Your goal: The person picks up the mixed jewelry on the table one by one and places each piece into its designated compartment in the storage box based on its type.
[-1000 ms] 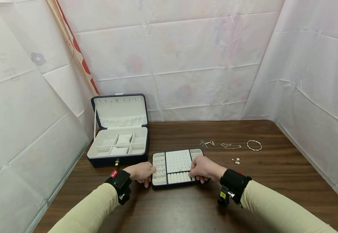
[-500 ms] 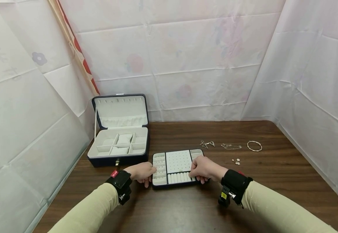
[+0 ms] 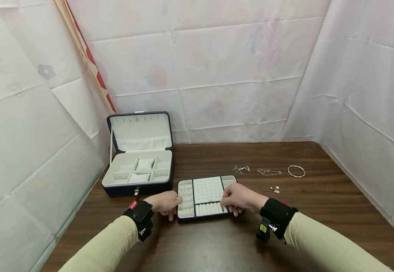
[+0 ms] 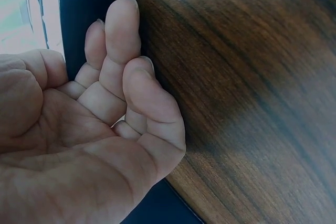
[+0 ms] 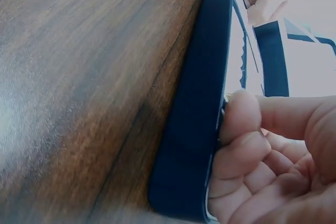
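Observation:
A flat navy jewelry tray [image 3: 209, 190] with white lining lies on the table. It has small compartments on the left, a dotted panel in the middle and a row of ring rolls [image 3: 207, 208] in front. My left hand [image 3: 164, 201] holds its left edge, thumb on the rim and curled fingers along the outer side. At the right end of the rolls, my right hand [image 3: 239, 195] pinches a tiny gold-coloured piece, seemingly a ring [image 5: 227, 98], mostly hidden by the fingertips. In the right wrist view, thumb and index finger meet over the tray's front edge.
An open navy jewelry box [image 3: 139, 188] with two cushions stands left behind the tray. To the right lie tangled silver jewelry [image 3: 241, 169], a thin chain [image 3: 269, 172], a bangle [image 3: 296, 171] and several small pale pieces [image 3: 275, 189]. White curtains enclose the table [image 3: 200, 245].
My right hand has turned slightly at the ring rolls, and a gold-coloured glint now shows at its fingertips. My left hand and the tray stay in place.

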Available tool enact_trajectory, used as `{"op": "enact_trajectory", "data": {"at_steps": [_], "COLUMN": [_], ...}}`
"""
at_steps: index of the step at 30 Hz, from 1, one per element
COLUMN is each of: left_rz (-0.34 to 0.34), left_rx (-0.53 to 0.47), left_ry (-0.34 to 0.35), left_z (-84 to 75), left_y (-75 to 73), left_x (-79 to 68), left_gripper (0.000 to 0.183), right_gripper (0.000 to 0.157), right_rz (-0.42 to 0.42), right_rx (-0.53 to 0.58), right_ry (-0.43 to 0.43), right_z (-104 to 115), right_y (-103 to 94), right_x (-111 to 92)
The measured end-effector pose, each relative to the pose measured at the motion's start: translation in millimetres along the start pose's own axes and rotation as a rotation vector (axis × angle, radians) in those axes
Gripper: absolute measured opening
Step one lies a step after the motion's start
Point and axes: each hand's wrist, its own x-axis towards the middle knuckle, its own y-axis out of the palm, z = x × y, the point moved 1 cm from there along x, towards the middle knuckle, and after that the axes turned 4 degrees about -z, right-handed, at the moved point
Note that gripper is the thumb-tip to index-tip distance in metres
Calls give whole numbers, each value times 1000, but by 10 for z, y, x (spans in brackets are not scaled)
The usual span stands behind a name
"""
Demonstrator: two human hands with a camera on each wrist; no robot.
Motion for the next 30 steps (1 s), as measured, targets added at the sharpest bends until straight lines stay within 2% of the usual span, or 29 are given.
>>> {"op": "enact_trajectory", "data": {"at_steps": [6,14,18,25,30], "left_rz": [-3,5,7,8,1], "left_rx": [2,24,20,14,14], "left_ry": [-3,-8,-11,-12,-3], "left_z": [2,-10,-10,-7,-8], "left_y": [1,-8,-11,-10,-3], "left_x": [-3,-14,-15,-23,-26], "left_gripper": [35,36,36,36,36], "right_gripper": [25,24,24,26,26], "right_rz": [22,5,-22,-111,-156], "right_rx": [10,33,19,-101,-91], "right_ry": [-13,-14,-19,-50,-62], "right_z": [-7,12,61,167,174], "right_y": [-34,-125,-233,-488,-630], "right_x": [10,3,8,-2,-8]}}
